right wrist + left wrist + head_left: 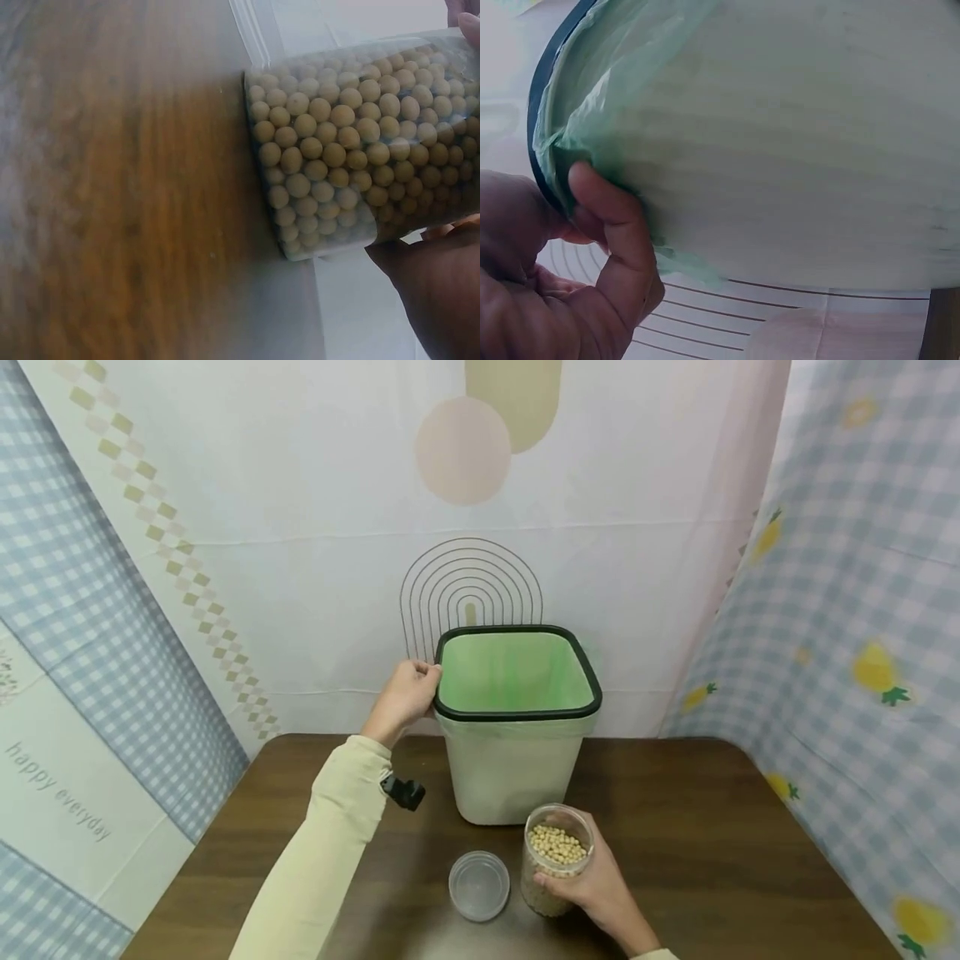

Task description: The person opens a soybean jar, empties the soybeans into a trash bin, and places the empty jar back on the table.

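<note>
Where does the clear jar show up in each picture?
Head: the clear jar is below and right of centre, held by the right hand.
Left wrist: not in this picture.
Right wrist: the right half, appearing sideways.
Shared landmark: the brown tabletop, only a sliver at lower right in the left wrist view.

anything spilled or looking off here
Nothing looks spilled or broken: the beans sit inside the open jar, its lid beside it. Only the green liner looks slightly untidy, crumpled outside the bin near the left hand rather than smooth.
</note>
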`<action>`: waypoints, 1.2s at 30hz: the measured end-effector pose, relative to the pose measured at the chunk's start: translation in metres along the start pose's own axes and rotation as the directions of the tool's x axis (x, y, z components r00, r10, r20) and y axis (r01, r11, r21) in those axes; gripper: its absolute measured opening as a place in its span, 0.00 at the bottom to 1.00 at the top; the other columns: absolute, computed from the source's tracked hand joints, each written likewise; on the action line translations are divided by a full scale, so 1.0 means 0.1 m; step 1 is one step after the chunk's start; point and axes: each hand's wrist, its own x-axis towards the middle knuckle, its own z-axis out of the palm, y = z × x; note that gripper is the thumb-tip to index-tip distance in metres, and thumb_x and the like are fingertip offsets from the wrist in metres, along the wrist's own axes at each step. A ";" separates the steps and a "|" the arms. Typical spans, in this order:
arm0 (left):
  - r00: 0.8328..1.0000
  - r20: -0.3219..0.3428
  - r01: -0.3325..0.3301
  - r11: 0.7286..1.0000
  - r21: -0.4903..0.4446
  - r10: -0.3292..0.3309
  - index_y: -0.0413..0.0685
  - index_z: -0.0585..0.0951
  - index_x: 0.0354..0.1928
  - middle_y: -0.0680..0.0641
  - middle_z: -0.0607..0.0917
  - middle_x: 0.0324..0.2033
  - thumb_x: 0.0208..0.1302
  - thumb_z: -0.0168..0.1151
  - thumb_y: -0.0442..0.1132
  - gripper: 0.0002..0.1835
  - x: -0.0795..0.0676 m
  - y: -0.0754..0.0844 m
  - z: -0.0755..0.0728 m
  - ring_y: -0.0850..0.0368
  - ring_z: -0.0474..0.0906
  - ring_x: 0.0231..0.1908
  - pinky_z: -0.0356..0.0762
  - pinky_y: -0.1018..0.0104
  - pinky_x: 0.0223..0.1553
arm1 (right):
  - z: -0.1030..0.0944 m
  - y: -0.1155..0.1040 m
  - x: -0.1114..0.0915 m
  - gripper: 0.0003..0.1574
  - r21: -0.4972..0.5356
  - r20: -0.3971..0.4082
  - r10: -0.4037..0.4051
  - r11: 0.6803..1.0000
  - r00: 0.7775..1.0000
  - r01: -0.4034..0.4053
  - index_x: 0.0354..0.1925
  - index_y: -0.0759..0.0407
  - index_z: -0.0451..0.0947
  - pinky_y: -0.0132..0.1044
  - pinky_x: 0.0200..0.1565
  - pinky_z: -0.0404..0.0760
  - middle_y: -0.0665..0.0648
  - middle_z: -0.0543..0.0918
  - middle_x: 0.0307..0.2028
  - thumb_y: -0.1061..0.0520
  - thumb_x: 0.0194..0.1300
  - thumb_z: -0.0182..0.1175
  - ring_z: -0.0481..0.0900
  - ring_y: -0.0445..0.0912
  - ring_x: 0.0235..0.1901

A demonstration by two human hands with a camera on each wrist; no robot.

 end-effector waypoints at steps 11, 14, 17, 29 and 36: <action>0.999 0.028 0.018 0.996 -0.089 -0.015 0.33 0.70 0.58 0.42 0.78 0.42 0.85 0.43 0.46 0.20 -0.20 -0.06 -0.04 0.59 0.79 0.30 0.83 0.69 0.33 | -0.08 -0.02 0.00 0.55 -0.059 -0.060 -0.056 0.997 0.997 0.052 0.66 0.63 0.71 0.23 0.59 0.74 0.64 0.82 0.58 0.67 0.42 0.86 0.78 0.40 0.57; 1.000 0.020 0.009 0.994 -0.109 -0.007 0.36 0.70 0.52 0.44 0.77 0.38 0.85 0.43 0.46 0.17 -0.21 -0.09 -0.01 0.59 0.76 0.28 0.80 0.69 0.30 | -0.09 -0.04 -0.01 0.54 -0.072 -0.103 -0.034 0.997 0.994 0.027 0.66 0.63 0.72 0.23 0.58 0.74 0.63 0.83 0.57 0.68 0.42 0.86 0.79 0.40 0.56; 1.000 0.023 0.009 0.992 -0.126 -0.006 0.39 0.68 0.46 0.46 0.75 0.34 0.86 0.43 0.46 0.15 -0.21 -0.11 0.01 0.59 0.73 0.26 0.78 0.70 0.27 | -0.11 -0.08 -0.02 0.53 -0.085 -0.138 -0.010 0.996 0.990 -0.002 0.66 0.62 0.72 0.23 0.57 0.75 0.63 0.83 0.56 0.68 0.43 0.85 0.78 0.40 0.56; 0.998 0.054 -0.001 0.987 -0.163 0.010 0.44 0.63 0.41 0.50 0.70 0.26 0.85 0.43 0.43 0.12 -0.20 -0.09 0.01 0.61 0.67 0.18 0.73 0.70 0.22 | -0.49 -0.86 0.19 0.57 -0.194 -0.211 -0.173 0.972 0.962 0.132 0.68 0.66 0.70 0.23 0.59 0.76 0.58 0.83 0.56 0.75 0.40 0.84 0.79 0.41 0.55; 0.994 0.111 0.037 0.988 -0.147 -0.020 0.46 0.62 0.44 0.50 0.70 0.26 0.86 0.42 0.45 0.11 -0.14 -0.11 -0.01 0.61 0.65 0.18 0.72 0.70 0.23 | -0.82 -1.45 0.49 0.53 -0.287 -0.219 -0.236 0.943 0.947 0.168 0.67 0.65 0.70 0.22 0.56 0.78 0.49 0.83 0.55 0.74 0.44 0.82 0.80 0.41 0.56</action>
